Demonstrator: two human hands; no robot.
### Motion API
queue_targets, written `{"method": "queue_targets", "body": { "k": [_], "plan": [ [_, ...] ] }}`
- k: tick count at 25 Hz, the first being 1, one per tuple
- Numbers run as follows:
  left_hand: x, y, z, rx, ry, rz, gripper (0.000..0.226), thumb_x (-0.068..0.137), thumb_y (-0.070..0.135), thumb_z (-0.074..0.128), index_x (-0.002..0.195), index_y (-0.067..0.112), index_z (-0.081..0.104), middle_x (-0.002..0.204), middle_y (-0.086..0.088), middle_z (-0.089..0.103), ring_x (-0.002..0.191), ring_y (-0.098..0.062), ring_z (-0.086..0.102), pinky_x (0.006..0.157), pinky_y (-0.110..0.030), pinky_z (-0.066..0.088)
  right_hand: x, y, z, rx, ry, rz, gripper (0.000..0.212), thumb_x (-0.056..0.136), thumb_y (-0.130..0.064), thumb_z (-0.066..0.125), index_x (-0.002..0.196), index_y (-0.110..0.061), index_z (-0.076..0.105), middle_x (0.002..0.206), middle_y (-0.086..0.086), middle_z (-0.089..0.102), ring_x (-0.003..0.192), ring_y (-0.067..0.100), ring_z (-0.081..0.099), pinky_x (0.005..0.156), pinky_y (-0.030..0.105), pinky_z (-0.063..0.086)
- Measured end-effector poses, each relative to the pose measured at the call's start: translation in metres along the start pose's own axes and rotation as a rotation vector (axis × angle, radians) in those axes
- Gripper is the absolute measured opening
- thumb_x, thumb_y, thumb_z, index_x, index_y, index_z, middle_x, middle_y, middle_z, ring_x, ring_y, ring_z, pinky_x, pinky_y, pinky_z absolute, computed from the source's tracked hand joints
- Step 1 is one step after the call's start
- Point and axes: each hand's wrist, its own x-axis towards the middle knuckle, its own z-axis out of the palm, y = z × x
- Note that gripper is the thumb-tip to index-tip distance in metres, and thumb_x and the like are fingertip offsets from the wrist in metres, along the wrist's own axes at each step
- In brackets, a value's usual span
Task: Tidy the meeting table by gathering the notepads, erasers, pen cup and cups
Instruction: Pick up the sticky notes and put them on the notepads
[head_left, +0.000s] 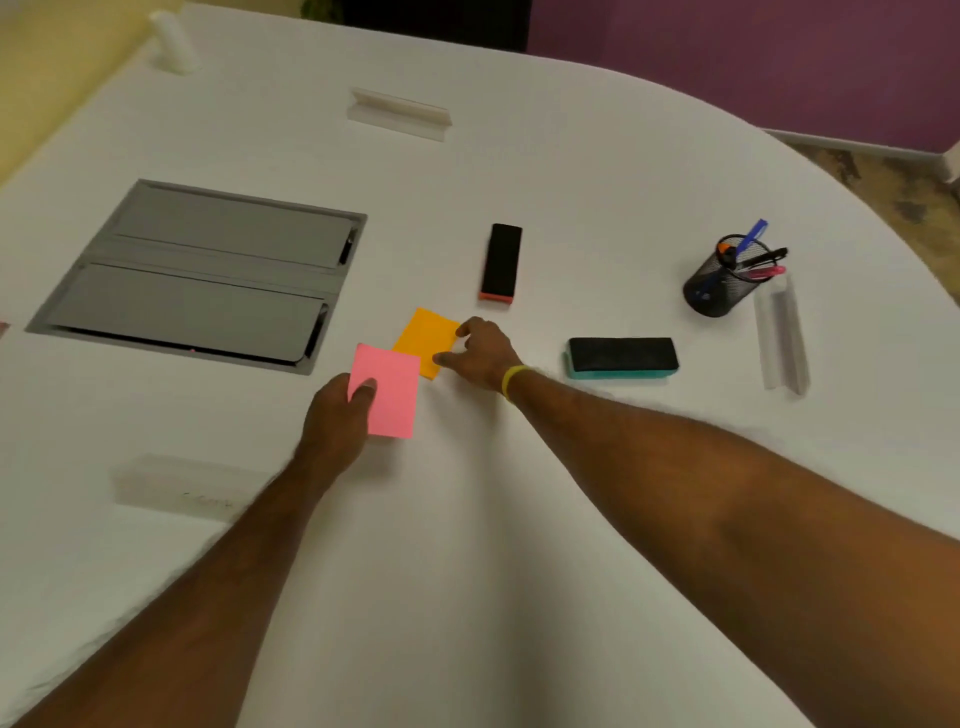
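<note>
My left hand (337, 415) grips a pink notepad (392, 392), thumb on top of its left edge. Just beyond it lies an orange notepad (423, 338), and my right hand (480, 353) pinches its right edge with fingers and thumb. A black eraser with a red base (501, 262) lies behind the pads. To the right lies a black eraser with a teal base (621, 356). A black mesh pen cup (719, 283) holding several pens stands at the right of the white table (519, 519).
A grey cable hatch (208, 270) is set into the table at the left. Clear name-card holders lie at the back (400, 111), at the right (782, 338) and at the near left (182, 486). A white object (174, 41) stands at the far left corner.
</note>
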Motion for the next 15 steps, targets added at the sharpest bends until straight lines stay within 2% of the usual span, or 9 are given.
{"method": "queue_targets", "body": {
  "k": [4, 7, 9, 11, 13, 14, 15],
  "plan": [
    [0.005, -0.021, -0.029, -0.015, -0.025, -0.036, 0.030, 0.102, 0.030, 0.045, 0.114, 0.006, 0.059, 0.103, -0.018, 0.064, 0.089, -0.034, 0.061, 0.076, -0.045, 0.052, 0.033, -0.017, 0.013, -0.186, 0.023, 0.071, 0.102, 0.062, -0.055, 0.087, 0.141, -0.014, 0.037, 0.135, 0.015, 0.040, 0.126, 0.035, 0.042, 0.100, 0.048, 0.044],
    [0.007, -0.026, -0.040, -0.046, -0.026, -0.031, 0.028, 0.102, 0.028, 0.045, 0.114, 0.007, 0.058, 0.100, -0.014, 0.063, 0.084, -0.029, 0.059, 0.071, -0.040, 0.050, 0.041, -0.015, 0.023, -0.279, -0.001, 0.174, 0.105, 0.054, -0.053, 0.090, 0.136, -0.014, 0.036, 0.131, 0.014, 0.036, 0.124, 0.035, 0.041, 0.093, 0.046, 0.046],
    [0.006, -0.027, -0.044, -0.064, -0.010, -0.035, 0.025, 0.102, 0.028, 0.045, 0.113, 0.009, 0.057, 0.101, -0.013, 0.062, 0.084, -0.028, 0.058, 0.070, -0.040, 0.051, 0.041, -0.015, 0.022, -0.249, 0.007, 0.228, 0.108, 0.053, -0.049, 0.092, 0.137, -0.011, 0.035, 0.131, 0.013, 0.037, 0.124, 0.034, 0.041, 0.093, 0.046, 0.046],
    [0.002, -0.027, -0.048, -0.077, -0.010, -0.038, 0.024, 0.102, 0.028, 0.045, 0.112, 0.009, 0.056, 0.101, -0.013, 0.061, 0.086, -0.028, 0.058, 0.071, -0.041, 0.051, 0.038, -0.015, 0.019, -0.177, 0.004, 0.230, 0.096, 0.058, -0.038, 0.093, 0.133, -0.009, 0.041, 0.130, 0.014, 0.045, 0.122, 0.033, 0.047, 0.093, 0.043, 0.048],
    [-0.003, -0.026, -0.052, -0.096, -0.018, -0.039, 0.023, 0.102, 0.028, 0.045, 0.110, 0.008, 0.056, 0.100, -0.013, 0.061, 0.086, -0.028, 0.057, 0.068, -0.038, 0.049, 0.028, -0.015, 0.016, -0.008, 0.029, 0.189, 0.055, 0.067, -0.020, 0.090, 0.107, -0.013, 0.053, 0.121, 0.015, 0.058, 0.108, 0.032, 0.059, 0.084, 0.039, 0.051],
    [-0.006, -0.025, -0.054, -0.102, -0.018, -0.040, 0.025, 0.102, 0.028, 0.045, 0.110, 0.007, 0.056, 0.100, -0.013, 0.061, 0.085, -0.027, 0.057, 0.066, -0.036, 0.048, 0.020, -0.015, 0.015, 0.129, 0.046, 0.186, 0.041, 0.070, -0.011, 0.086, 0.093, -0.016, 0.052, 0.113, 0.016, 0.062, 0.097, 0.032, 0.063, 0.078, 0.038, 0.053],
    [-0.010, -0.024, -0.057, -0.107, -0.016, -0.040, 0.025, 0.102, 0.027, 0.045, 0.111, 0.006, 0.056, 0.099, -0.013, 0.061, 0.084, -0.027, 0.058, 0.064, -0.034, 0.047, 0.010, -0.014, 0.014, 0.287, 0.056, 0.194, 0.039, 0.072, -0.004, 0.083, 0.086, -0.017, 0.049, 0.107, 0.018, 0.063, 0.085, 0.030, 0.064, 0.073, 0.039, 0.055]
  ]
}}
